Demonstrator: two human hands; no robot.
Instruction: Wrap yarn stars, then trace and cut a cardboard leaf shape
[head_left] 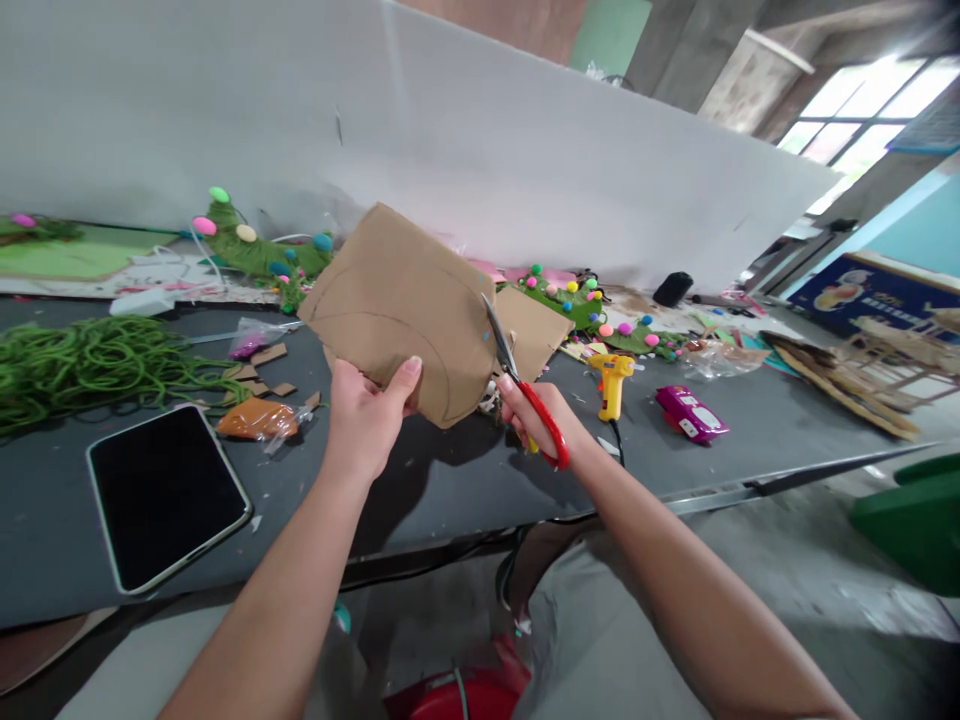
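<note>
A sheet of brown cardboard [397, 290] with curved pencil lines drawn on it is held up above the grey table. My left hand [371, 415] grips its lower edge, thumb on the near face. In my right hand [536, 415] is a pair of red-handled scissors [551, 425], the fingers closed around the handles. One scissor blade lies over the face of the cardboard at its right side. Behind the blades another part of brown cardboard [536, 325] shows; whether it is joined to the sheet I cannot tell.
A tablet [169, 498] and a heap of green cord [97, 365] lie left, near an orange packet [259, 418]. A yellow glue gun [613, 385] and a purple packet [691, 415] sit right. Green crescents with coloured balls [255, 245] rest by the white panel [450, 130].
</note>
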